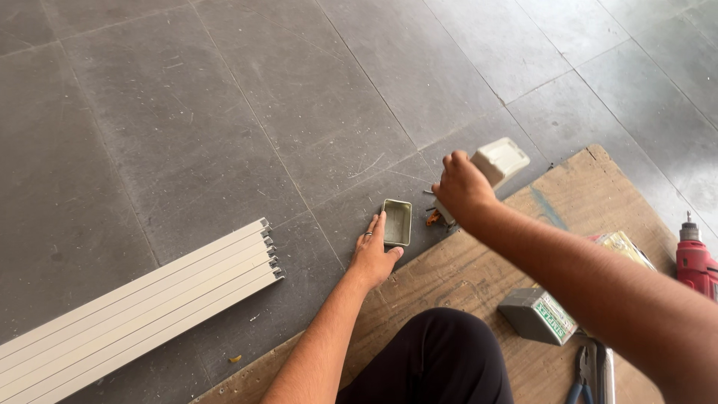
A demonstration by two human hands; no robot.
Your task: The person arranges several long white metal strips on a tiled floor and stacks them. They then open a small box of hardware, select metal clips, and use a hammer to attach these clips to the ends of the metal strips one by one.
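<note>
— Where's the small box?
— The open rectangular plastic box [397, 222] lies on the grey floor tiles [187, 112], just beyond the far edge of the plywood board [598, 194]. The left hand [372, 253] rests beside it, fingers extended along its left wall, not gripping.
— And the right hand [461, 187]?
— Curled around a cream plastic switch housing [499, 159], right of the box.
— How would the box handle?
— Probably light, stiff, thin-walled; pinching opposite long walls looks safest. White trunking strips [134, 310] lie to the left; pliers [587, 374] and a red drill [695, 258] lie near right.
</note>
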